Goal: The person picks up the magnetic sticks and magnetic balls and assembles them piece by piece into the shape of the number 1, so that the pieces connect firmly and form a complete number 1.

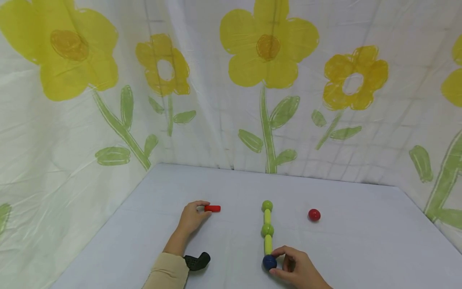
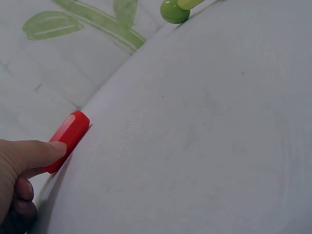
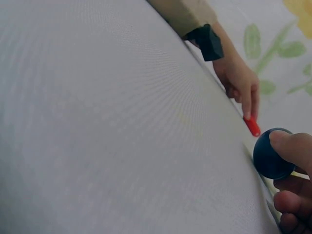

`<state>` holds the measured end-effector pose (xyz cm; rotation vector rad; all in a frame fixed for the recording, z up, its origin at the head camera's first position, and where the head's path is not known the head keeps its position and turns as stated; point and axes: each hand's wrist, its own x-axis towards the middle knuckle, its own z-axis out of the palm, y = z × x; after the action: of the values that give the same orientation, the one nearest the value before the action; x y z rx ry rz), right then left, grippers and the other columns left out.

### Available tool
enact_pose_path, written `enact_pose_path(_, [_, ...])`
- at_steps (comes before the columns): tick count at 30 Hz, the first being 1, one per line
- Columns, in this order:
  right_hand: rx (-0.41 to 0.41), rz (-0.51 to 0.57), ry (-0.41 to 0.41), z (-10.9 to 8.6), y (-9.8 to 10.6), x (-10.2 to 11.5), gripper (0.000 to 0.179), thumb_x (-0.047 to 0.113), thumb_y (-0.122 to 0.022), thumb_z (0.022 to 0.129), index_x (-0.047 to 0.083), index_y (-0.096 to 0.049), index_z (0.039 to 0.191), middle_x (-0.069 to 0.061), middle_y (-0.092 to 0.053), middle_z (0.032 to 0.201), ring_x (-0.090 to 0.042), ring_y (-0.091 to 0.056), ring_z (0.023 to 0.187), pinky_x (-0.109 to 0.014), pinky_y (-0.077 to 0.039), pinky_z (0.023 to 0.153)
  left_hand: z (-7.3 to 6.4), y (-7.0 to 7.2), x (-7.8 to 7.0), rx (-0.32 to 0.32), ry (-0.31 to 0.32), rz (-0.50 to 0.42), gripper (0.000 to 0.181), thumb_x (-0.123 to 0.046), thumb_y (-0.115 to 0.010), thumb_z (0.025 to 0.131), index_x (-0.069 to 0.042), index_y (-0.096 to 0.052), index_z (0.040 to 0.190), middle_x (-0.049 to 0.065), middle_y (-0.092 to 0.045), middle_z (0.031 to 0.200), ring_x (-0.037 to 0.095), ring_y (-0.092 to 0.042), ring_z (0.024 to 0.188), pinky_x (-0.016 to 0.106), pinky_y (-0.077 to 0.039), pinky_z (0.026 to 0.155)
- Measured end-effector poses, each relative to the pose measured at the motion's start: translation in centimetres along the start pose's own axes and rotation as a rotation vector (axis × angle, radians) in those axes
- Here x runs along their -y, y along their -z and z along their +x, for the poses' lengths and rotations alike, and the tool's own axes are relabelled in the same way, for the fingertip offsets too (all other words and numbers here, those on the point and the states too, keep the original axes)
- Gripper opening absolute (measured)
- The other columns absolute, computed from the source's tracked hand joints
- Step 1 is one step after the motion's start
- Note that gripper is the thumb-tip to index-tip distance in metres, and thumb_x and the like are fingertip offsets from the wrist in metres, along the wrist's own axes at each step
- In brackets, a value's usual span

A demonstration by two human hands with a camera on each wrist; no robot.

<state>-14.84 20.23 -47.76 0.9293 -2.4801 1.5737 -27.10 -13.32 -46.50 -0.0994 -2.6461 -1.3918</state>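
Note:
On the left of the white table, my left hand [image 1: 193, 218] pinches a short red stick [image 1: 213, 208] between thumb and fingers; the left wrist view shows the thumb across the red stick [image 2: 71, 139]. My right hand [image 1: 296, 266] grips a dark blue ball [image 1: 269, 262] at the front, thumb on its near side. That ball sits at the near end of a straight chain: a yellow-green stick [image 1: 268, 245], a green ball [image 1: 267, 230], another yellow-green stick [image 1: 267, 217] and a green ball [image 1: 267, 206] at the far end. In the right wrist view the blue ball [image 3: 272, 155] is under the thumb.
A red ball [image 1: 314, 215] lies to the right of the chain. A black wrist camera [image 1: 197, 261] juts from the left sleeve. Behind the white table [image 1: 231, 188] hangs a white curtain [image 1: 209, 120] printed with yellow flowers.

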Motion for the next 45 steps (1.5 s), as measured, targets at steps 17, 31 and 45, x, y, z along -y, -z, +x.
enact_pose_path(17, [0.002, -0.004, -0.010, -0.05, 0.05, 0.07, 0.026, 0.013, -0.076, 0.085, 0.005, -0.065, 0.108, -0.006, -0.066, 0.093, 0.000, -0.050, 0.061, -0.023, -0.045, 0.050, -0.26, -0.62, -0.05, -0.036, -0.074, 0.123, 0.025, -0.011, -0.075, 0.085, -0.001, -0.070, 0.108, 0.017, -0.065, 0.113, 0.036, -0.058, 0.109, 0.051, -0.045, 0.090])
enact_pose_path(31, [0.007, -0.008, -0.028, -0.02, 0.14, 0.11, 0.027, 0.015, -0.076, 0.085, 0.005, -0.065, 0.107, -0.005, -0.066, 0.092, 0.000, -0.050, 0.061, -0.023, -0.045, 0.050, -0.24, -0.81, 0.05, -0.051, -0.099, 0.160, 0.023, -0.016, -0.076, 0.085, -0.003, -0.073, 0.103, 0.013, -0.067, 0.104, 0.024, -0.059, 0.090, 0.039, -0.045, 0.073])
enact_pose_path(45, [0.024, 0.000, -0.084, 0.10, 0.22, 0.17, 0.028, 0.017, -0.076, 0.086, 0.004, -0.065, 0.109, -0.006, -0.066, 0.093, -0.001, -0.049, 0.061, -0.022, -0.045, 0.051, -0.36, -0.66, -0.09, -0.020, -0.089, 0.173, 0.026, -0.020, -0.075, 0.086, -0.002, -0.072, 0.104, 0.012, -0.067, 0.103, 0.023, -0.058, 0.086, 0.038, -0.045, 0.071])
